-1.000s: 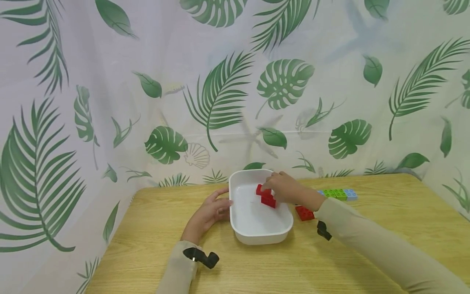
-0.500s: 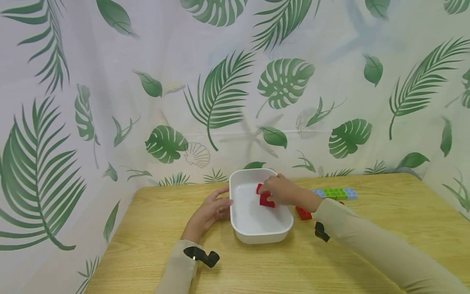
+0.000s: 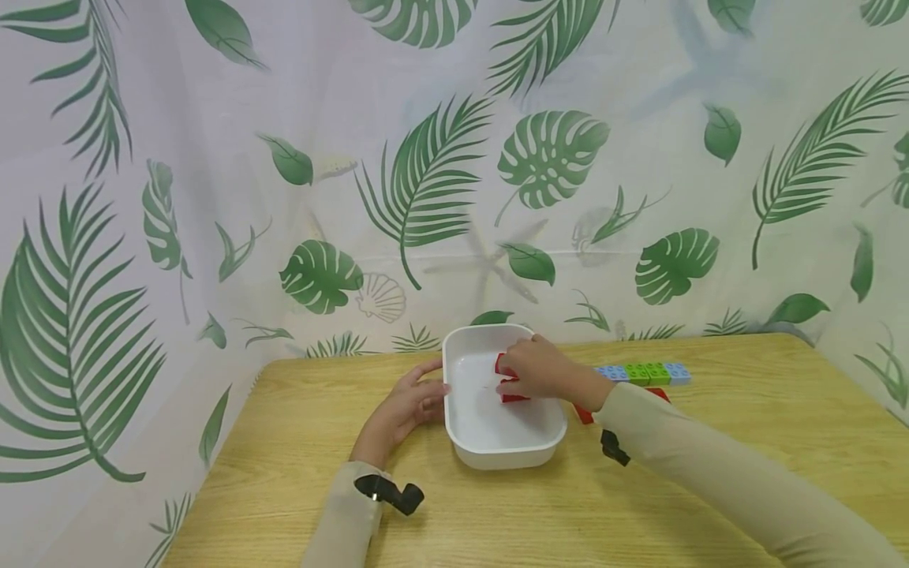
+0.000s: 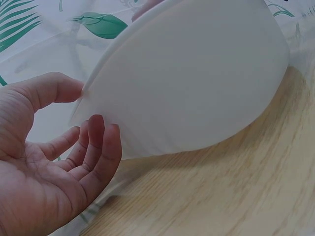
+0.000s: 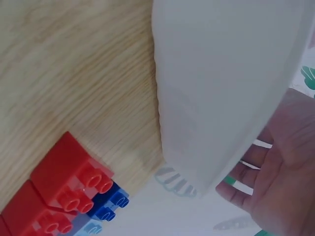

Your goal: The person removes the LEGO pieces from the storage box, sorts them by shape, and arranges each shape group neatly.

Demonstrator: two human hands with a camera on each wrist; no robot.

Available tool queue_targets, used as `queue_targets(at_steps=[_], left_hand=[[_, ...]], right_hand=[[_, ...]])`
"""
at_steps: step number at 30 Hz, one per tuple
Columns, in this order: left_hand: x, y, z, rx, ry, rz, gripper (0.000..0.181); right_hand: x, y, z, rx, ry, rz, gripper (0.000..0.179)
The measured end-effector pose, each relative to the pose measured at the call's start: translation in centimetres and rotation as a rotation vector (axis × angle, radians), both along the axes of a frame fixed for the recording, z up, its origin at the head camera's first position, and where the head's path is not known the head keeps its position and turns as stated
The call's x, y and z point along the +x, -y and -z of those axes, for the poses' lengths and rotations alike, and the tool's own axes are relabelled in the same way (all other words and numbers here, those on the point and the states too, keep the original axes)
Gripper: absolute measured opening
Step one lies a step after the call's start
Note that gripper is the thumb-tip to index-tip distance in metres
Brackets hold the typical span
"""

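Observation:
A white plastic basin [image 3: 472, 442] stands on the table, seen from outside in both wrist views. Two red toy building bricks [image 3: 514, 392] lie inside it, partly covered by my right hand. That right hand [image 3: 536, 367] reaches over the basin's right rim; its curled fingers and thumb pinch at a red brick, though the wall hides the contact in the right wrist view. My left hand [image 4: 59, 162] is at the basin's left side. Its thumb touches the rim, and its relaxed, bent fingers rest by the outer wall.
Light blue and green bricks [image 3: 648, 373] form a row right of the basin. More red bricks [image 5: 64, 172] lie beside a dark blue brick [image 5: 108, 200], partly under my right forearm. A leaf-patterned curtain [image 3: 454, 197] hangs behind the wooden table [image 3: 454, 521].
My right hand has shifted slightly left inside the basin, its thumb moving across the nearer red brick. That brick has slid slightly left. My left hand and the basin stay put.

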State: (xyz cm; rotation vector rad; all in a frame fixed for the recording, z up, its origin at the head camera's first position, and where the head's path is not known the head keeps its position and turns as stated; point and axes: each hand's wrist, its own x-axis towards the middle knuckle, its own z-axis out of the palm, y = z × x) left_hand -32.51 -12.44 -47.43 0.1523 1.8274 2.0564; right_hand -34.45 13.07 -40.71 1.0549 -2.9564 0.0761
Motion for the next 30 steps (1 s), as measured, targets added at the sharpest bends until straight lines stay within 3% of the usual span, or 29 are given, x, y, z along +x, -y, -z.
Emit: queue_targets(at_steps=[8,15,22,30], left_hand=[[0.0,0.0,0.1,0.004,-0.003,0.010,0.066],[-0.1,0.1,0.1,0.005,0.002,0.003,0.066],[0.0,0.0,0.1,0.007,-0.001,-0.004,0.064],[0.0,0.0,0.2,0.005,-0.002,-0.008,0.064]], right_hand=[[0.1,0.8,0.8,0.112,0.059,0.083,0.028],[0.7,0.7,1.3,0.079,0.056,0.061,0.017],[1.3,0.0,1.2,0.050,0.075,0.037,0.020],[2.0,-1.0,1.0,0.048,0.033,0.012,0.022]])
